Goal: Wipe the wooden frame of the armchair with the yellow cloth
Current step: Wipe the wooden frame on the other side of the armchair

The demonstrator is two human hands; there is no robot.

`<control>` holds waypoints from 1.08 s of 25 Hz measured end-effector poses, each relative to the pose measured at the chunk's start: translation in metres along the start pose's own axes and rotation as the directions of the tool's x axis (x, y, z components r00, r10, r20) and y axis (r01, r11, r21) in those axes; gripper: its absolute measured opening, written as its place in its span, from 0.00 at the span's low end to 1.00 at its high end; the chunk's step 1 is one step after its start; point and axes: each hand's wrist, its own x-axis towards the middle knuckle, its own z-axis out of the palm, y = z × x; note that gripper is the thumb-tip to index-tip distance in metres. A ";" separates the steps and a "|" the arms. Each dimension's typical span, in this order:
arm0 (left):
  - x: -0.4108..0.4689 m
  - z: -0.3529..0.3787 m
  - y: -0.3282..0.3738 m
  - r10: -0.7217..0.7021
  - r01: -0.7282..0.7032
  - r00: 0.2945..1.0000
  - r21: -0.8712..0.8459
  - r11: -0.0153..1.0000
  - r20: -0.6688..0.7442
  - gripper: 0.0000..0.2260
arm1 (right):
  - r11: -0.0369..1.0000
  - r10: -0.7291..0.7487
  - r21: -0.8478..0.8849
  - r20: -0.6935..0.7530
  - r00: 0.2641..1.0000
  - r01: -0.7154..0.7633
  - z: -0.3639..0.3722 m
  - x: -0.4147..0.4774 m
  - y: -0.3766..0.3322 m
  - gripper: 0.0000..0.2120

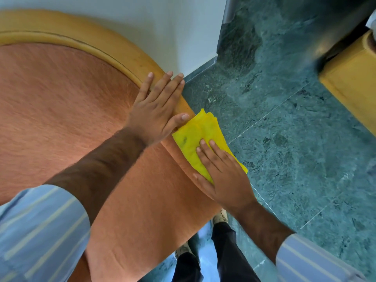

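Note:
The armchair fills the left of the view, with orange upholstery [61, 110] and a curved light wooden frame [85, 35] along its top edge. My left hand [156, 110] lies flat on the frame where it bends down to the right, fingers spread and holding nothing. Just below it, the folded yellow cloth [195, 137] covers the frame's right edge. My right hand [221, 174] presses flat on the cloth, fingers on top of it and thumb at its lower edge. The frame under the cloth is hidden.
A white wall [173, 27] stands right behind the chair. Green marble floor [284, 139] spreads to the right. Another yellow wooden piece of furniture [350, 82] stands at the far right. My legs and shoes [219, 216] are beside the chair at the bottom.

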 end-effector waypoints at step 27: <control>0.001 -0.005 0.002 -0.013 0.013 1.000 0.007 1.000 0.011 0.36 | 0.988 0.111 0.100 0.053 0.992 -0.116 -0.009 0.011 -0.012 0.30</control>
